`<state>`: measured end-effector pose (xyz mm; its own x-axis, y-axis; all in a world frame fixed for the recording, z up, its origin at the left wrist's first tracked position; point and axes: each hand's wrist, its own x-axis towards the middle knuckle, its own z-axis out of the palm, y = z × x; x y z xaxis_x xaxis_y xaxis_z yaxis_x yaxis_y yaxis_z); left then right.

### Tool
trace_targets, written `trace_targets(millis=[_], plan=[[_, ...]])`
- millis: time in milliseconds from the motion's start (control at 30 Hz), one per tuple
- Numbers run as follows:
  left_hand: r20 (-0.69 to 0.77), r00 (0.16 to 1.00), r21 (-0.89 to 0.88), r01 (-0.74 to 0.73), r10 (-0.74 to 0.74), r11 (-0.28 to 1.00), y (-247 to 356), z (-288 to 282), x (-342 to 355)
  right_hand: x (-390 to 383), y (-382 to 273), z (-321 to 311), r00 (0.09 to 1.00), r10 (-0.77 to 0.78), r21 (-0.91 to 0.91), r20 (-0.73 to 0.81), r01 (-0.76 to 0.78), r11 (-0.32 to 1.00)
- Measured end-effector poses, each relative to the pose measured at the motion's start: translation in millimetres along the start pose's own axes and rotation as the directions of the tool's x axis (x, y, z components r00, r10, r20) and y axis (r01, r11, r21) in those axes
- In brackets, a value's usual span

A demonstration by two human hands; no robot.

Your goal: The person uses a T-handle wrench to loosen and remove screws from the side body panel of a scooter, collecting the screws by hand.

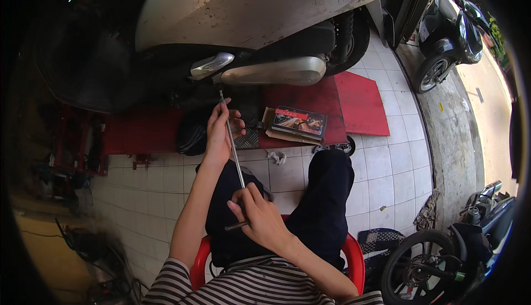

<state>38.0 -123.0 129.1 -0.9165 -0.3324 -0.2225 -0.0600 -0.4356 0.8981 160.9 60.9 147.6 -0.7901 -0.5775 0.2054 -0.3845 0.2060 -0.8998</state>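
Note:
A long, thin T-handle wrench [236, 158] slants from near my lap up to the underside of a scooter [249, 14]. Its far tip meets the dark area just below a long silver cover [276, 71], close to a shiny silver part [212, 66]. Near that tip, my left hand [218, 136] has its thumb and fingers closed about the shaft, the other fingers loosely curled. My right hand [259, 219] is wrapped round the crossbar end, and one dark end of the bar sticks out to the left. The exact spot where the tip sits is too small to tell.
The scooter stands on a red lift platform [362, 106]. On it lies an open cardboard box with a dark printed lid [298, 123]. A crumpled white rag [276, 156] is on the tiled floor. Other motorbikes stand at the right, one with its wheel [417, 269] near my red chair [354, 258].

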Motion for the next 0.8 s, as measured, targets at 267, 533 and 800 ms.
trace_targets(millis=[267,533,800], plan=[[0.031,0.999,0.035,0.022,-0.023,0.999,10.4,6.4,78.7,64.5,26.2,-0.1,0.995,0.007,0.012,-0.099,-0.006,1.000],[0.076,0.991,-0.052,0.113,-0.109,0.992,6.5,-13.0,127.1,96.3,50.7,-7.2,0.997,0.006,0.071,-0.072,0.000,0.997],[0.146,0.955,-0.171,0.281,-0.258,0.944,23.0,-31.1,156.2,124.5,60.4,-10.7,0.999,-0.002,0.076,-0.044,0.006,0.997]])
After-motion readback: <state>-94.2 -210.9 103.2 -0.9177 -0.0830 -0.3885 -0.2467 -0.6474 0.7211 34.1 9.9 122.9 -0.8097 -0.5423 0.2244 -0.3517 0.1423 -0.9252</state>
